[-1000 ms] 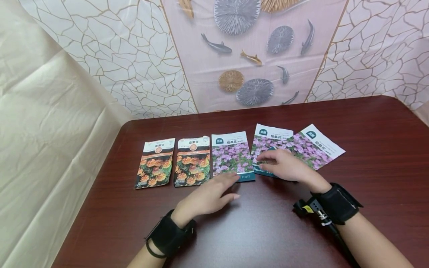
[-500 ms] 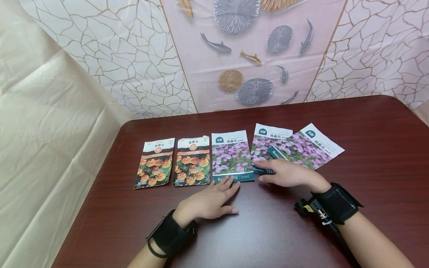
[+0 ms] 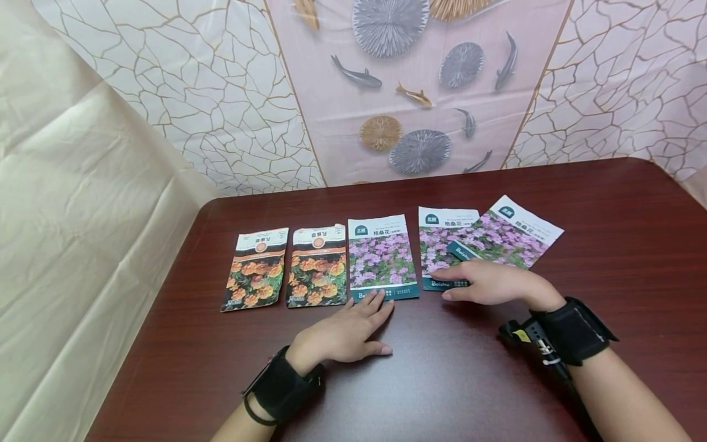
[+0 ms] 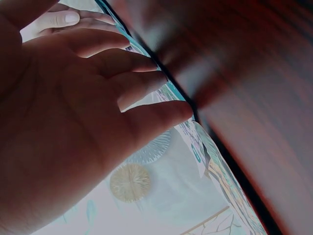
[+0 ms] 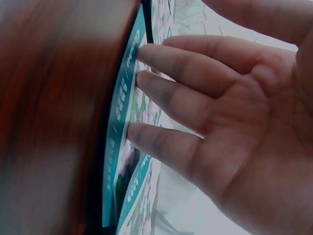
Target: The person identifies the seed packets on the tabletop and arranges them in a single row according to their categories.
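My left hand point(image 3: 342, 331) lies palm down, with spread, straight fingertips on the teal bottom strip of a pink-flower seed packet point(image 3: 383, 261). In the left wrist view its fingers point(image 4: 156, 117) reach that packet's edge. Fingertips of my right hand point(image 3: 491, 285) rest on the lower part of a second pink-flower seed packet point(image 3: 433, 248); the right wrist view shows straight fingers point(image 5: 166, 144) touching its printed face. A third pink-flower packet point(image 3: 505, 242) lies tilted, overlapping the second one's right side. Part of both right-hand packets is hidden by my right hand.
Two orange marigold seed packets point(image 3: 256, 270) lie side by side to the left, upside down, continuing the row. Everything lies on a dark red-brown table point(image 3: 431, 380). A patterned cloth point(image 3: 420, 92) hangs behind the table, and a cream cloth point(image 3: 99, 202) on the left.
My left hand has drawn back slightly and settled at its packet's bottom edge. My right hand has moved right; the second packet has straightened, and the tilted one has shifted slightly away.
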